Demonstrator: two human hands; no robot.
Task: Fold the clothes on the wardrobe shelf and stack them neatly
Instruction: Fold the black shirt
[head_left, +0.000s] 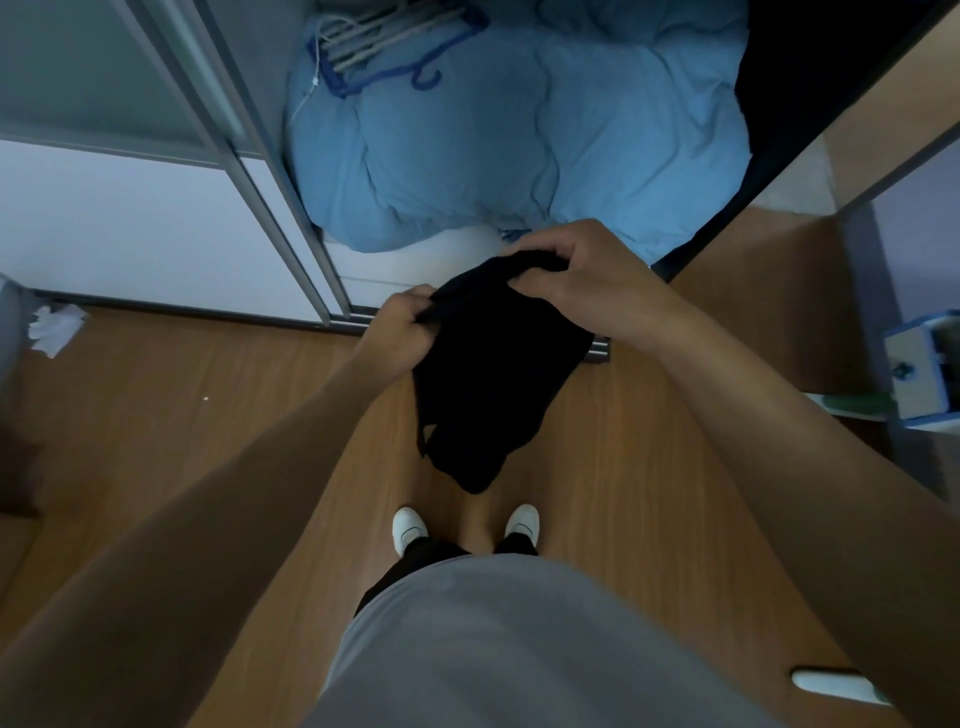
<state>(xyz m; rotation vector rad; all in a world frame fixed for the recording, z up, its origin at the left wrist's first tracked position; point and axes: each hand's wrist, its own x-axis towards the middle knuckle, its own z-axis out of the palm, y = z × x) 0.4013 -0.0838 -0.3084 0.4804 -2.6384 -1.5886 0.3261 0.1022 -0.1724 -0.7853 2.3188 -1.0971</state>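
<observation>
Both left hand (402, 318) and right hand (584, 273) grip a black garment (488, 379), its shape too dark to read. It hangs before the blue duvet (493, 150), over open floor (208, 379).

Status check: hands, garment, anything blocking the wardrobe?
Left hand and right hand both grip black garment at top edge. Garment hangs loose above floor, not folded. Blue duvet, hangers on top, straight ahead.

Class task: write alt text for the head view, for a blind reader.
The left hand and right hand grip a black garment by its top edge above the wooden floor. A blue duvet lies in the wardrobe ahead.
</observation>
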